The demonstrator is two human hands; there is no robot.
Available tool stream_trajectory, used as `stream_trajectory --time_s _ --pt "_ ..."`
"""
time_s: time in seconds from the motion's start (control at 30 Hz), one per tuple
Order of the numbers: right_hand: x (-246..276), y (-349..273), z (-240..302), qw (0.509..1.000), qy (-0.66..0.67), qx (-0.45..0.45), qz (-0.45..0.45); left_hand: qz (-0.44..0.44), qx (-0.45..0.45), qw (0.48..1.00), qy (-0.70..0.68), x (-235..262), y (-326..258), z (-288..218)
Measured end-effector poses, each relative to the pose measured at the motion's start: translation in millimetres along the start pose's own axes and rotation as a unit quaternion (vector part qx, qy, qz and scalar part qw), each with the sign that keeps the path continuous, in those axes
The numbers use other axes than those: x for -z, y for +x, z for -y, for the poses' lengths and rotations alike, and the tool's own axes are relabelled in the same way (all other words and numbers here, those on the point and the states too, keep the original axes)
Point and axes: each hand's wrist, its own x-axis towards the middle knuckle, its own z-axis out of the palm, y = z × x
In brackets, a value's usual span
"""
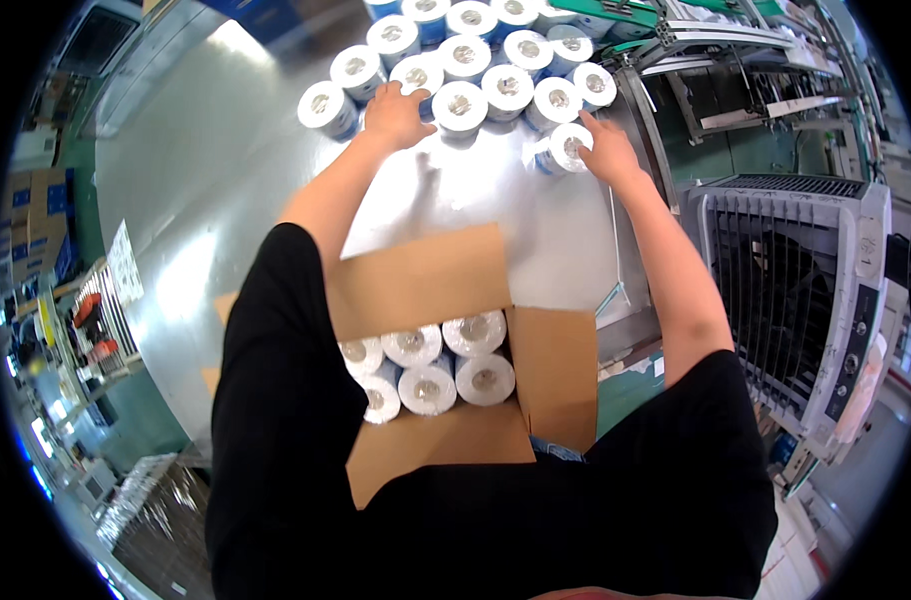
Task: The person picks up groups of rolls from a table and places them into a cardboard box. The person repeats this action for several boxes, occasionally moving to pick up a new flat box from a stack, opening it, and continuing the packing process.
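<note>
Many wrapped white paper rolls stand on end in a cluster at the far side of the metal table. My left hand (395, 118) reaches in at the cluster's near left, fingers spread against a paper roll (418, 74) and thumb out towards a neighbouring roll (459, 108). To the right, my right hand (611, 148) lies against the right side of the nearest roll (567, 148), its fingers and thumb apart. Close to my body is an open cardboard box (555, 365) with its flaps folded out. Several rolls (485, 379) stand in it; my left sleeve hides its left part.
The shiny metal table (215, 190) extends left of the box. A metal rail frame (645, 130) borders the cluster on the right. Beyond it stands a grey air cooler (775, 290) with a slatted front. Stacked wrapped goods (165, 540) are at lower left.
</note>
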Motion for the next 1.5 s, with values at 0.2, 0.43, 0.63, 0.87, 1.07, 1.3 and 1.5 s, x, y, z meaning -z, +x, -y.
stream_trajectory --time_s 0.2,0.43,0.63,0.87,1.07,1.3,1.5 --pt "-30.2 69.9 -35.3 0.965 -0.003 0.034 0.259 0.072 0.046 0.995 0.046 -38.3 71.1 -25.0" --pt "-68.7 47.0 -28.2 0.981 0.075 0.047 0.17 0.114 -0.012 0.987 0.114 -46.0 64.9 -21.9" --pt "-59.1 -14.0 -11.5 0.979 0.167 -0.043 0.107 -0.031 0.014 0.987 -0.158 63.0 -53.1 14.5" --pt "105.8 -77.2 38.3 0.963 0.259 -0.021 -0.074 0.042 0.125 0.689 -0.713 169.9 -288.5 52.9" --pt "193.4 -158.1 173.5 0.917 0.259 0.296 -0.066 0.206 0.2 0.853 -0.435 118.4 -422.7 51.2" --pt "109.9 -246.1 278.7 0.822 0.131 0.38 0.404 0.06 -0.106 0.99 0.075 82.3 -446.0 61.1" --pt "3.8 -258.5 333.2 0.833 0.15 0.376 0.378 0.101 -0.136 0.984 0.049 63.4 -437.4 79.6"
